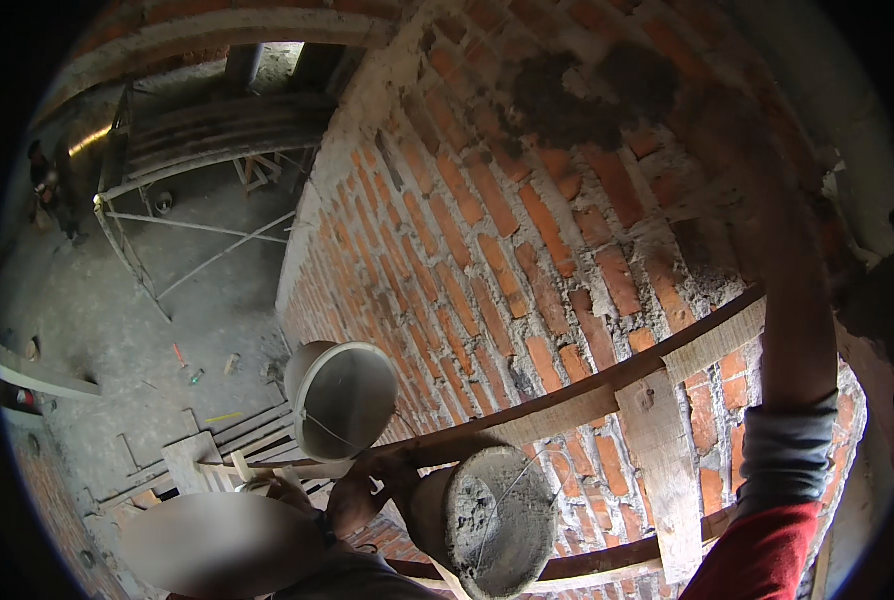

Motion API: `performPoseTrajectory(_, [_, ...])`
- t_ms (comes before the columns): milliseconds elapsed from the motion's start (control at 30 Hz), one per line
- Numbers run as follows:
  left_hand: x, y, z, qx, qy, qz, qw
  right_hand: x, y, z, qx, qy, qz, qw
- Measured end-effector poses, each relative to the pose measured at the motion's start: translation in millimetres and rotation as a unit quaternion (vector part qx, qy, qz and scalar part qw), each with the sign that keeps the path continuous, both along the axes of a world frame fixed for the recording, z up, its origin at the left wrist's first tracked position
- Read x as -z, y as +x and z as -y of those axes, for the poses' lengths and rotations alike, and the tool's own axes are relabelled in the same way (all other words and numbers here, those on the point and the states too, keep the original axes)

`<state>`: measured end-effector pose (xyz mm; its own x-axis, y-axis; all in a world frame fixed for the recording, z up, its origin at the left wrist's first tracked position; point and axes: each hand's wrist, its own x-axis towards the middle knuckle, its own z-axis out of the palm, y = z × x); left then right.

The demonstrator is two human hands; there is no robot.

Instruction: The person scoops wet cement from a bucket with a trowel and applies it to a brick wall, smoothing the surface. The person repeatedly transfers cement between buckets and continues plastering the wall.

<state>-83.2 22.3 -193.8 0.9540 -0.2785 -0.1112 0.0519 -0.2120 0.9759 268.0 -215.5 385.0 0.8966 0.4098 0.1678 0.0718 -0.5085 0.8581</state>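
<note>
My right arm, in a red sleeve with a grey cuff, reaches up along the right side to the brick wall [527, 260]. My right hand [732, 130] is against the upper wall, dark and smeared, so its fingers and anything in them cannot be made out. Just left of it, dark wet mortar patches [567, 105] cover some bricks. My left hand does not show. Below, a bucket [502, 520] crusted with grey mortar stands tilted in view, its wire handle lying across the opening. A co-worker's hand [357, 500] is beside that bucket.
A second bucket [347, 400] hangs or stands by the wooden rail [567, 415] along the wall. An upright plank [659, 470] crosses the rails. At lower left, the co-worker's head is blurred. Far below, a metal scaffold frame [132, 260] stands on the concrete floor [217, 270], with another person [47, 190] beyond.
</note>
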Motion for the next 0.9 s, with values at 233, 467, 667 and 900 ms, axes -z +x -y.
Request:
performPoseTrajectory(233, [-94, 85, -58, 0.218, 0.005, 0.029, 0.976, 33, 28, 31, -0.016, 0.091, 0.051, 0.994])
performPoseTrajectory(467, [-259, 274, 35, 0.074, -0.103, 0.146, 0.981, 77, -37, 29, 0.063, 0.396, 0.231, 0.886])
performPoseTrajectory(667, [-337, 406, 209, -0.009, -0.32, 0.238, 0.917, 83, -60, 8, 0.048, 0.391, 0.283, 0.875])
performPoseTrajectory(900, [-328, 479, 279, -0.012, -0.305, 0.135, 0.943, 95, -46, 7, 0.039, 0.415, 0.269, 0.868])
